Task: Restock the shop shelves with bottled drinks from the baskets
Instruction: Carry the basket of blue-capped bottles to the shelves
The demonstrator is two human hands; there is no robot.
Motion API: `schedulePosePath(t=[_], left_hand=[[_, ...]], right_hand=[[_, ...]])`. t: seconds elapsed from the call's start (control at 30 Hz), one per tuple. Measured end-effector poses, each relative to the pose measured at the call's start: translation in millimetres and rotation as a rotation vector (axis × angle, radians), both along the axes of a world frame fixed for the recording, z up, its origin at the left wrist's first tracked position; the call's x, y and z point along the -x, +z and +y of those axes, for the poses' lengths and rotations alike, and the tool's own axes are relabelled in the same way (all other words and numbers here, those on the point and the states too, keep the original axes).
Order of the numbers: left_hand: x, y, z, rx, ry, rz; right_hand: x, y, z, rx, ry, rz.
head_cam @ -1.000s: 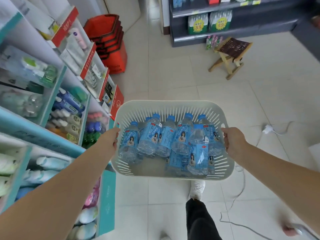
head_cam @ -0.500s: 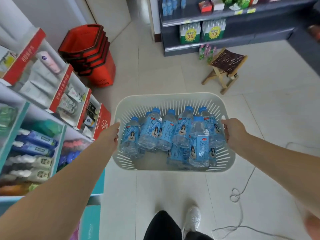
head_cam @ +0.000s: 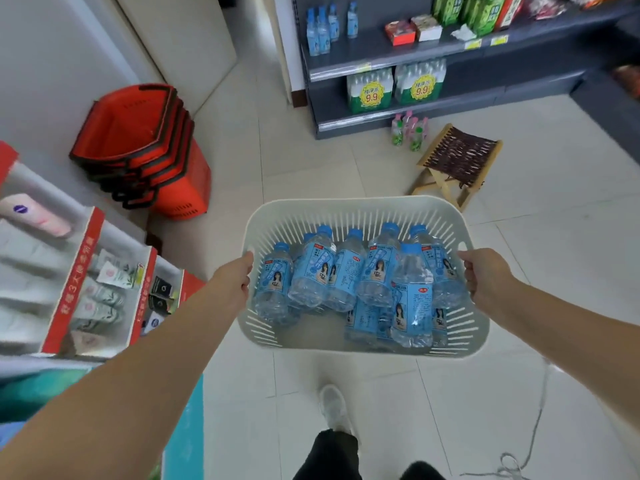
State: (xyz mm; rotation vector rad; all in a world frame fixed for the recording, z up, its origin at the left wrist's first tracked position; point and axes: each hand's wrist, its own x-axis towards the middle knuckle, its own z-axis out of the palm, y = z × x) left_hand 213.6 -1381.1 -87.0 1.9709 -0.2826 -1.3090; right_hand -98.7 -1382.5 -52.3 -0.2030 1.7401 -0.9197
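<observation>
Since one second before, the dark grey metal shelf (head_cam: 398, 53) on the far side had come nearer, and more of its upper board was in view. The stack of red plastic shopping baskets (head_cam: 145, 147) had moved down to the left, and the white shelf with red-edged boxes (head_cam: 79, 271) had slid toward the near left corner.

I carried the pale slotted plastic basket (head_cam: 346, 204) in front of me, above the tiled floor. My left hand (head_cam: 233, 277) gripped its left rim with the fingers curled over the edge. My right hand (head_cam: 483, 275) gripped its right rim, just beside the handle slot. Inside the basket lay the clear water bottles with blue caps and blue labels (head_cam: 377, 271), leaning on each other with the caps mostly toward the far side.

On the far shelf stood a few small blue-labelled bottles (head_cam: 322, 29) at its left end, and below them two green wrapped packs with yellow price stickers (head_cam: 370, 90). A low wooden stool with a dark woven seat (head_cam: 457, 161) stood on the floor near this shelf, to the right. My white shoe (head_cam: 334, 407) was on the near floor below the basket, and a thin grey cable (head_cam: 533, 427) lay to the right.
</observation>
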Motion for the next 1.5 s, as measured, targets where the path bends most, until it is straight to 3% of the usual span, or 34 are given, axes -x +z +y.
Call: schedulePosePath(t=[0.3, 0.6, 0.9, 1.3, 1.5], left_hand=[[-10.9, 21.6, -163.1, 0.016, 0.032, -0.032], [-3.8, 3.5, -323.8, -0.086, 0.105, -0.084], [2.5, -8.5, -479.3, -0.071, 0.168, -0.021], [-28.3, -74.2, -720.5, -0.108, 0.168, -0.002], [-48.4, -145.7, -816.6, -0.131, 0.207, -0.068]], right_hand=[[-25.7, 4.4, -151.6, 0.03, -0.055, -0.037], [-18.2, -8.0, -330.1, 0.003, 0.04, -0.072], [-9.6, -30.0, -516.1, 0.0, 0.095, -0.044], [-35.2, -125.1, -748.3, -0.091, 0.107, 0.053], [-46.4, -182.0, -844.9, -0.154, 0.103, 0.083]])
